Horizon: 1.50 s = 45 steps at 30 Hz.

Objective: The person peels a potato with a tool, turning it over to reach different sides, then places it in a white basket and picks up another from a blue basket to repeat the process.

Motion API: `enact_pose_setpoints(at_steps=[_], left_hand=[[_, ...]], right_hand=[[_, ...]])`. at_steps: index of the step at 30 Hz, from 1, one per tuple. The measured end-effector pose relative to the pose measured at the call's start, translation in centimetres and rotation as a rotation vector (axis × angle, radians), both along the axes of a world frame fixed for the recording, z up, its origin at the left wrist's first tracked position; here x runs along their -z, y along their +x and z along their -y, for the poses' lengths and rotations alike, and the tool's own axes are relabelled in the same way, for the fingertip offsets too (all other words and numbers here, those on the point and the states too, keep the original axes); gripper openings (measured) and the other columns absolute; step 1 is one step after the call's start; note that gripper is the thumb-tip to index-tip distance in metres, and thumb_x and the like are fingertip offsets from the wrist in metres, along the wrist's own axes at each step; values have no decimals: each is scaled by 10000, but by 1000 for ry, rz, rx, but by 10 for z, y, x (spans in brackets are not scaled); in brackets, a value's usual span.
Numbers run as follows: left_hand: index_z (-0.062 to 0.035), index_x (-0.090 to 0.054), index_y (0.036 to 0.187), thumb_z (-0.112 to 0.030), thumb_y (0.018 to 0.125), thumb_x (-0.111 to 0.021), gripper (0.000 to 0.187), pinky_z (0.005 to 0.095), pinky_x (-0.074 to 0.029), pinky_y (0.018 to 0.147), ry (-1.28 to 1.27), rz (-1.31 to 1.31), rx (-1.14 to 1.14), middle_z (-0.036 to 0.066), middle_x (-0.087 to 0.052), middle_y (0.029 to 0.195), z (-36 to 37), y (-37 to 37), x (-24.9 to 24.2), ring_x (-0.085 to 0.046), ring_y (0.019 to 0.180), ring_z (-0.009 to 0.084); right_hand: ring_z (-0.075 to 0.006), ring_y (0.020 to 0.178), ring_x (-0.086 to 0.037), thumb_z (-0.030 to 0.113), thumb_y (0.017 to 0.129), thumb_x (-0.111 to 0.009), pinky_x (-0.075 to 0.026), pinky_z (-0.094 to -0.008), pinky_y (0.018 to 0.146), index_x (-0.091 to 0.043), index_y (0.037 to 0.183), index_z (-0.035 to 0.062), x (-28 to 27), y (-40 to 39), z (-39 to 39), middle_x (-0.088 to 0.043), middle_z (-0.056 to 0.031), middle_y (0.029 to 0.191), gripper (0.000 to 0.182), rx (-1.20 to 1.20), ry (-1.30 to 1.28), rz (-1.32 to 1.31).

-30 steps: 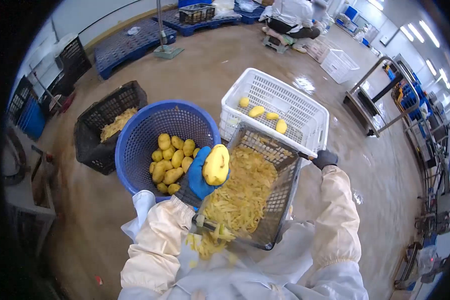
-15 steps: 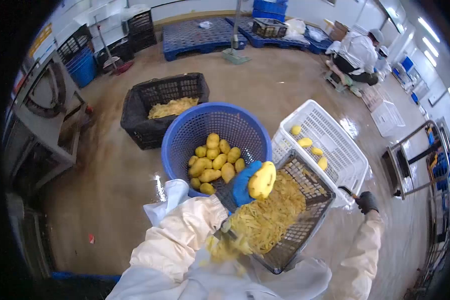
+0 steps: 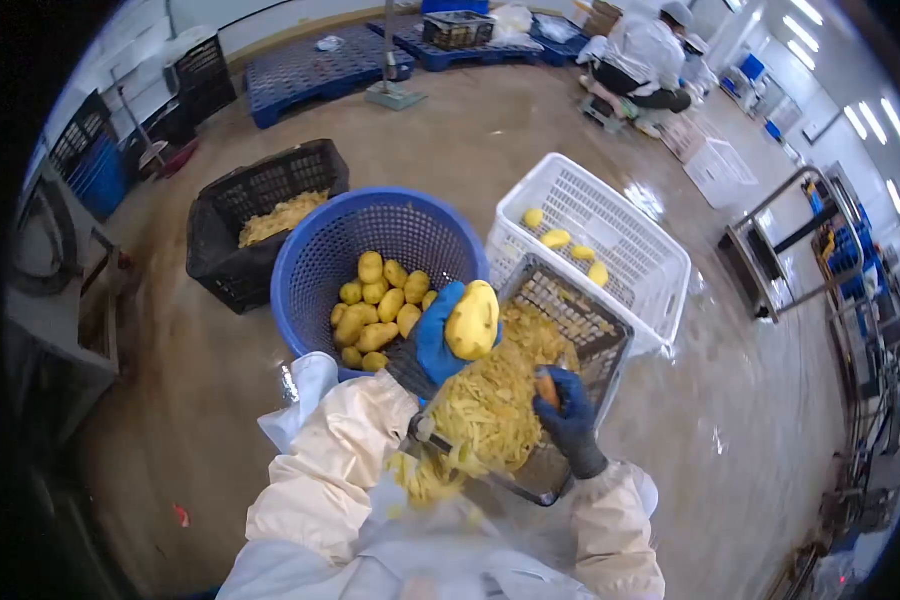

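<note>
A blue glove covers my left hand (image 3: pixel 438 338), whose fingers are wrapped round a peeled yellow potato (image 3: pixel 472 320) with a few dark spots. My right hand (image 3: pixel 572 418), in a dark glove, grips a peeler (image 3: pixel 547 387) by its brownish handle; its blade cannot be made out. Both hands are over a black crate (image 3: pixel 605 345) heaped with peelings (image 3: pixel 490 405). Left of it, a blue round basket (image 3: pixel 305 225) holds several unpeeled potatoes (image 3: pixel 375 310). Behind the crate, a white basket (image 3: pixel 660 250) has several peeled potatoes (image 3: pixel 555 239) in it.
Another black crate (image 3: pixel 215 225) with peelings stands at the left. Blue pallets (image 3: pixel 320 75) lie along the back wall. Two people in white (image 3: pixel 645 55) crouch at the back right, near a white crate (image 3: pixel 718 172). A metal cart (image 3: pixel 770 260) stands at the right.
My right hand has come in from beyond the crate's right side to above the peelings. My left hand still holds the potato. The whole view has shifted, with the baskets now further left.
</note>
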State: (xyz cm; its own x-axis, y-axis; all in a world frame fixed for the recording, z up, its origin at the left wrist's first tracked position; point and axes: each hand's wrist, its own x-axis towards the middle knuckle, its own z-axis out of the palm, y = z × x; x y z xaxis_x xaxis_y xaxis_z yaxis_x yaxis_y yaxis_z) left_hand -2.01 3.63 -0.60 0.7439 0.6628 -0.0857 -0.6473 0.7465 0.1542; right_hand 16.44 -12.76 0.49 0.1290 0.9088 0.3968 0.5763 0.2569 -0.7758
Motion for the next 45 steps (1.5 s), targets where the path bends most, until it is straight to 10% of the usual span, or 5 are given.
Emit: enact_pose_setpoints(at_steps=[3, 5, 8, 45], left_hand=[[-73, -554, 1108, -360, 932, -480, 345, 438, -524, 787, -107, -55, -14, 128, -619, 1002, 4, 6, 20, -613, 879, 283], [-79, -558, 1102, -373, 922, -493, 351, 444, -528, 775, 422, -549, -389, 132, -616, 999, 14, 12, 25, -610, 869, 291], [-80, -561, 1098, -391, 907, -515, 368, 443, -529, 774, -175, -151, -26, 125, -614, 1005, 5, 10, 20, -607, 862, 292], [-85, -575, 1086, -415, 868, -542, 397, 445, -526, 747, -197, -166, 151, 131, -631, 963, 8, 43, 39, -609, 864, 320]], right_hand=[[-259, 742, -611, 85, 765, -676, -490, -337, 667, -558, 1147, 59, -12, -25, 1, -595, -148, 905, 401, 72, -40, 120], [-294, 743, -607, 97, 760, -685, -487, -359, 653, -567, 1135, 67, -10, -29, 2, -590, -155, 904, 394, 77, -55, 157], [-325, 720, -609, 138, 761, -690, -485, -408, 615, -565, 1141, 92, 3, -26, 2, -590, -151, 902, 402, 102, 0, 255], [-325, 696, -633, 300, 829, -626, -502, -421, 598, -565, 1146, 115, 34, -8, -3, -626, -160, 858, 371, 236, -178, 279]])
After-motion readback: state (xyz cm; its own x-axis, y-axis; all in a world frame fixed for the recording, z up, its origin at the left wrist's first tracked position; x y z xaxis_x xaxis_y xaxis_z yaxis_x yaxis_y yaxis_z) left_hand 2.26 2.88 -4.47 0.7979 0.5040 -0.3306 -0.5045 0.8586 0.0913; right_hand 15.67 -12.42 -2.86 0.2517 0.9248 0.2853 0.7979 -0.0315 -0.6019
